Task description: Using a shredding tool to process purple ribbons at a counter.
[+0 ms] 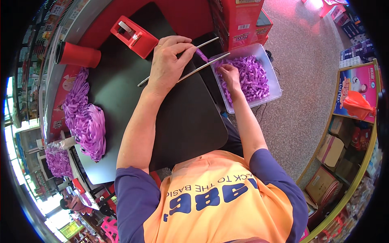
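Note:
My left hand point(170, 60), its fingers pinched together, is over the black tabletop point(186, 117). A short purple ribbon point(201, 55) runs from its fingertips across two slim pale sticks point(202, 68), which point toward the bin. One stick passes beneath the hand; whether the hand grips the sticks is hidden. At the left side of a translucent plastic bin point(277, 83), my right hand point(231, 77) has its fingers closed on a bit of purple ribbon. Many short purple ribbon pieces point(255, 77) fill the bin.
A red tape dispenser point(139, 40) and a red cup lying on its side point(81, 54) are beyond my left hand. A long purple ribbon bundle point(87, 121) hangs over the table's left side. Red boxes point(239, 20) stand behind the bin; shelves point(340, 150) line the right.

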The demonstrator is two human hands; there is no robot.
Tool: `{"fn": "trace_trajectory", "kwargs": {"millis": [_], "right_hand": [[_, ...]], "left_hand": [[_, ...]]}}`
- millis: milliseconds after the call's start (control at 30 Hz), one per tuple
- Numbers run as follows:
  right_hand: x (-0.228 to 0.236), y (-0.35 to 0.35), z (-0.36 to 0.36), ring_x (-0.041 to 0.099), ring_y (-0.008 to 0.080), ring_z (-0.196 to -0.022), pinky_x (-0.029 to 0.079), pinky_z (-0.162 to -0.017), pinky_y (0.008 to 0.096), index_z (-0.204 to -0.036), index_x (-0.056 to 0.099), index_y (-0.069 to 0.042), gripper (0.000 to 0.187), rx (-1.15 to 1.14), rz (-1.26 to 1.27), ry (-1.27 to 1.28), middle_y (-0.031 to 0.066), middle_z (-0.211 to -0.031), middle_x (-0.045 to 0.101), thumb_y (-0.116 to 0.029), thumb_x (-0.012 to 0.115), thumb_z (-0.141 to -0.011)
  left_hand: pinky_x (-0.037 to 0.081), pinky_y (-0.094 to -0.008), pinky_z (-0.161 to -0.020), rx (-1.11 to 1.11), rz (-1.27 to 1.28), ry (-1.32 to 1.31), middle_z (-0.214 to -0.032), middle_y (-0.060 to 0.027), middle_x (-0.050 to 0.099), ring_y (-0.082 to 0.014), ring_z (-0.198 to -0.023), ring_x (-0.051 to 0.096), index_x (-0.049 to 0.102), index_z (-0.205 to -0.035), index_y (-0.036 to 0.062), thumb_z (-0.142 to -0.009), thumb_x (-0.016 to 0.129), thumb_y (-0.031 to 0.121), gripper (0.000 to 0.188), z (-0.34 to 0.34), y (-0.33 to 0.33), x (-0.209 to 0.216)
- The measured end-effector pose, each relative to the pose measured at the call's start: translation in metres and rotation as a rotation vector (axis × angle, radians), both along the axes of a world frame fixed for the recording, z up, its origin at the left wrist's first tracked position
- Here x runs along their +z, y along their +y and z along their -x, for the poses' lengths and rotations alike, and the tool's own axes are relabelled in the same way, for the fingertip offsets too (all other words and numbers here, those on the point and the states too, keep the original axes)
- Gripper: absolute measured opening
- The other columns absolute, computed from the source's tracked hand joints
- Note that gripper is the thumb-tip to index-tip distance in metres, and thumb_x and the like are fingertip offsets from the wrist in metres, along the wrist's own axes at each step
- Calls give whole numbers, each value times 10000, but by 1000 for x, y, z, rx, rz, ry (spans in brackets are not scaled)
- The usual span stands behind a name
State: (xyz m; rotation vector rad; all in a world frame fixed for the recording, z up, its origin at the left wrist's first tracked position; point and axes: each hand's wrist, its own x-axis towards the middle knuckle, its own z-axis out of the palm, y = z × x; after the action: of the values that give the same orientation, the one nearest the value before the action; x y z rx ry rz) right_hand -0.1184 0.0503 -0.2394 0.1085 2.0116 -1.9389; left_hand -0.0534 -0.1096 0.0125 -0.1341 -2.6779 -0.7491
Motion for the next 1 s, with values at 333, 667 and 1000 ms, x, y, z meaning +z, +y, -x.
{"fn": "trace_trajectory", "kwargs": {"millis": [333,667,1000], "right_hand": [[-38,-5,-11,658,193,-776,493,-724,298,-886,698,-48,202,-1,-264,97,104,-797,687,-173,651,-735],[-47,13,-40,621,301,-807,481,-675,370,-933,649,-86,162,203,-287,558,123,-863,608,-61,613,-777],[-24,85,-85,578,290,-909,457,-778,383,-926,653,-46,142,354,-378,788,102,-928,596,-125,632,-810]], "left_hand": [[414,-309,-905,22,11,-12,-1054,-32,645,-203,-1051,538,698,-912,36,-835,636,172,169,2,0,0],[366,-360,-938,20,-51,-16,-1057,-59,641,-244,-1071,513,705,-871,53,-812,637,191,165,1,1,0],[371,-371,-962,-45,9,25,-1175,-58,595,-273,-1131,478,685,-911,49,-850,598,204,188,4,-8,-8]]}}
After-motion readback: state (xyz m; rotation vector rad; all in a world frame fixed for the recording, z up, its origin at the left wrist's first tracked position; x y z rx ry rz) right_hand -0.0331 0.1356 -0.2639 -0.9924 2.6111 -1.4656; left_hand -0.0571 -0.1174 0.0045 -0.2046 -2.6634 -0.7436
